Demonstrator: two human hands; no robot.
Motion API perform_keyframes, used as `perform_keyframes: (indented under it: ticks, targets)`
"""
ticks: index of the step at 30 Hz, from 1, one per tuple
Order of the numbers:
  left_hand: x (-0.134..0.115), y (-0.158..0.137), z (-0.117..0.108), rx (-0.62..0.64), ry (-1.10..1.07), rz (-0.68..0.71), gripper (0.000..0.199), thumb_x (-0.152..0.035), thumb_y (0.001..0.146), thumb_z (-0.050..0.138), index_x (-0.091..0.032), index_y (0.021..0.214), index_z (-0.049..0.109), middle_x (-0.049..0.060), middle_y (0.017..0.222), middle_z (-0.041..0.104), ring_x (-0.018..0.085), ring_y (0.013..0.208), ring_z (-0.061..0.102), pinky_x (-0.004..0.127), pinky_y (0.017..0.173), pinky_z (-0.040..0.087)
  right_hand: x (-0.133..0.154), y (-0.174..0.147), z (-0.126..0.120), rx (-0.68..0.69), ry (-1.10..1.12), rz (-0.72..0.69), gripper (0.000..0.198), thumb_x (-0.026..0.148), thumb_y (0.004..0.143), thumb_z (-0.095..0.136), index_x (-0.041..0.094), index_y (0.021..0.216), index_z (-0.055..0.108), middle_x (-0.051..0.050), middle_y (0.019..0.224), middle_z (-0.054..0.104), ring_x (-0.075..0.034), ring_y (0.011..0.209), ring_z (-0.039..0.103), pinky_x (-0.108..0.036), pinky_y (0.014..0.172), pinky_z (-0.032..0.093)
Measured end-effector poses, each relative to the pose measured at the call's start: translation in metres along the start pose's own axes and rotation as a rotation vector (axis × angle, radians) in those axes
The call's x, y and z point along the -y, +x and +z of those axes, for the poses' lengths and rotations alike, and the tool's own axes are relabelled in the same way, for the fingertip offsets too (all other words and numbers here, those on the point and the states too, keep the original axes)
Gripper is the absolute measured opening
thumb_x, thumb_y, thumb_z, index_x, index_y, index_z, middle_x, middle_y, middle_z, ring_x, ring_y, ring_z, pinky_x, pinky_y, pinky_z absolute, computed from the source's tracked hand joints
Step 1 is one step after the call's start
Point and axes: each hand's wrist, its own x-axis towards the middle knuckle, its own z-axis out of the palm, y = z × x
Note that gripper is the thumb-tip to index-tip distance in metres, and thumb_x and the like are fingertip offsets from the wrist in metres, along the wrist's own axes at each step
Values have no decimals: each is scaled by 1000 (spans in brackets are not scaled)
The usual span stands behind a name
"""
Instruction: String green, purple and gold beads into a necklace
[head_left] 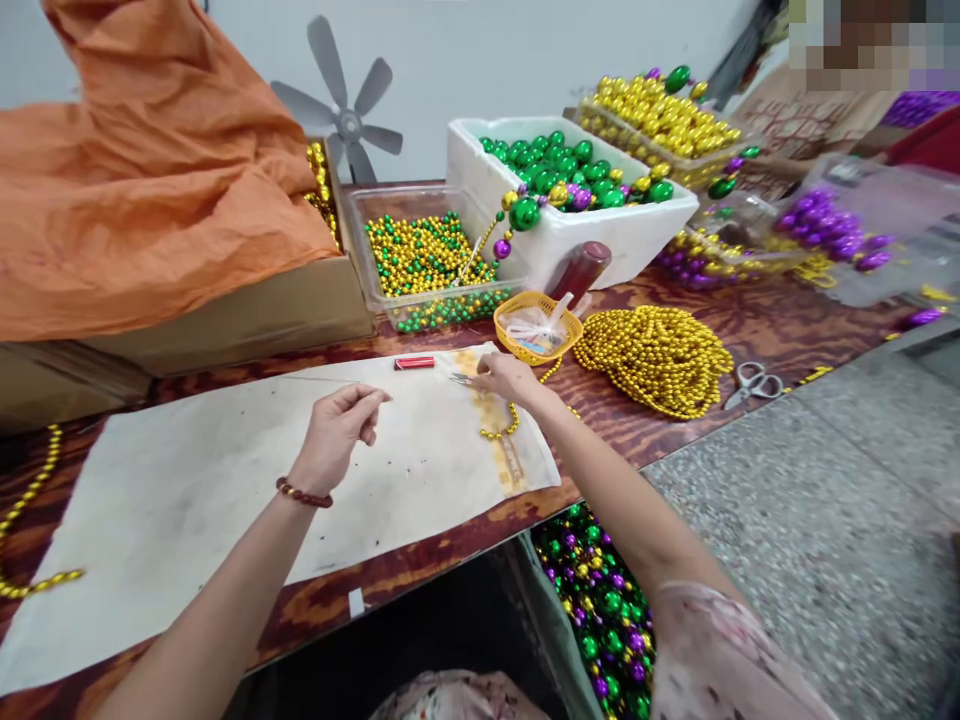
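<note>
My left hand [341,425], with a brown bead bracelet at the wrist, is held over the white cloth [225,470]. Its thumb and fingertips are pinched together; whatever is between them is too fine to make out. To the right, my right hand [506,378] closes around small snips [460,379], whose metal tips point left; the rest is hidden by my fingers. Just below that hand, a short string of gold beads [512,424] curves over the cloth's printed end. A small red object [415,363], perhaps a lighter, lies between the hands near the cloth's far edge.
Behind stand a yellow basket [571,322], a clear bin [360,235] of small beads and a white foam box [555,240]. Coiled gold beads [660,360] and scissors [752,384] lie right. Gold strand [30,490] left; bead-filled container [596,610] below; another person's sleeve [926,145] far right.
</note>
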Motion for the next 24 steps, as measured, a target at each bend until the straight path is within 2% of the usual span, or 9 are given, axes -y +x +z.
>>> perform_keyframes:
  ticks: [2, 4, 9, 12, 15, 18, 21, 24]
  targets:
    - [1, 3, -6, -40, -24, -32, 21, -33, 63, 77, -15, 71, 71, -4, 52, 52, 7, 43, 43, 21, 44, 40, -11, 2, 15, 10, -41, 8, 24, 36, 91, 70, 14, 97, 70, -15, 109, 70, -27, 104, 66, -29, 80, 48]
    - [3, 6, -10, -70, -49, -54, 22, -33, 62, 78, -14, 72, 71, -3, 53, 54, 8, 47, 48, 22, 47, 42, -16, 1, 23, 16, -79, 0, 25, 39, 97, 62, 15, 106, 68, -15, 117, 68, -26, 111, 64, -29, 84, 47]
    - [6, 10, -17, -75, -83, -109, 24, -33, 63, 79, -13, 73, 71, -3, 55, 55, 9, 50, 50, 22, 48, 42, -12, -2, 25, 14, -126, -7, 23, 28, 102, 48, 15, 112, 64, -18, 122, 66, -27, 115, 62, -29, 85, 46]
    - [7, 9, -20, -66, -92, -117, 22, -31, 64, 79, -13, 73, 70, -3, 55, 55, 9, 50, 50, 22, 48, 42, -11, -3, 23, -11, -106, 18, 21, 20, 99, 46, 13, 109, 63, -19, 117, 69, -29, 110, 64, -31, 82, 46]
    - [8, 8, -23, -65, -102, -114, 20, -30, 65, 79, -13, 72, 70, -2, 55, 55, 9, 51, 51, 22, 48, 42, -15, -6, 19, -29, -50, 50, 18, 21, 96, 48, 14, 107, 62, -18, 105, 72, -29, 99, 67, -32, 77, 46]
    - [10, 7, -25, -83, -106, -93, 19, -29, 66, 78, -13, 73, 70, -2, 57, 55, 9, 52, 52, 22, 51, 44, -20, -12, 12, -57, 33, 51, 20, 18, 96, 43, 13, 111, 57, -16, 103, 72, -25, 92, 68, -30, 74, 47]
    - [11, 7, -26, -90, -113, -92, 19, -29, 66, 78, -14, 72, 70, -3, 58, 56, 9, 54, 53, 23, 54, 47, -20, -24, 4, -54, 127, 4, 23, 17, 99, 35, 14, 115, 52, -9, 96, 72, -18, 80, 68, -26, 69, 48]
    - [11, 7, -27, -84, -123, -97, 18, -30, 68, 77, -14, 73, 70, -2, 57, 56, 9, 55, 54, 23, 55, 47, -14, -39, 1, 12, 232, -99, 19, 20, 96, 47, 15, 113, 54, -5, 93, 70, -17, 76, 65, -25, 67, 47]
